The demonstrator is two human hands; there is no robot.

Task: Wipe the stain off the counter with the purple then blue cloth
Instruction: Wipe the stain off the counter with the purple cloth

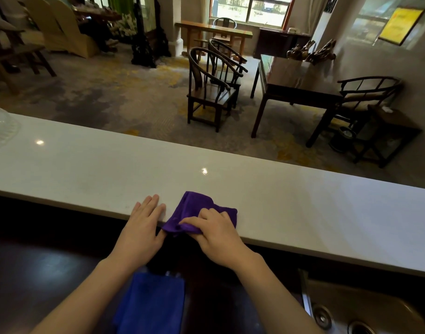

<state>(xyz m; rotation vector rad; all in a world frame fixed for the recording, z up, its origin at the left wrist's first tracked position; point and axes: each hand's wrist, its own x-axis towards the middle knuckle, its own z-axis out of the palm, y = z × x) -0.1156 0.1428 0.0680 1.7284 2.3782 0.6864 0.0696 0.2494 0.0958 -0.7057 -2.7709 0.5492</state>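
Purple cloth point(194, 208) crumpled under right hand point(216, 235) on counter point(86, 169)

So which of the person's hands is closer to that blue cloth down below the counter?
Left. The left hand lies flat on the counter edge, almost directly above the blue cloth. The right hand presses the purple cloth, further to the right.

right hand point(216, 233) gripping purple cloth point(194, 210), counter point(86, 169)

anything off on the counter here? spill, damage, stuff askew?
Nothing stands out. The purple cloth lies bunched at the white counter's near edge under the right hand; the blue cloth sits lower down. No stain shows.
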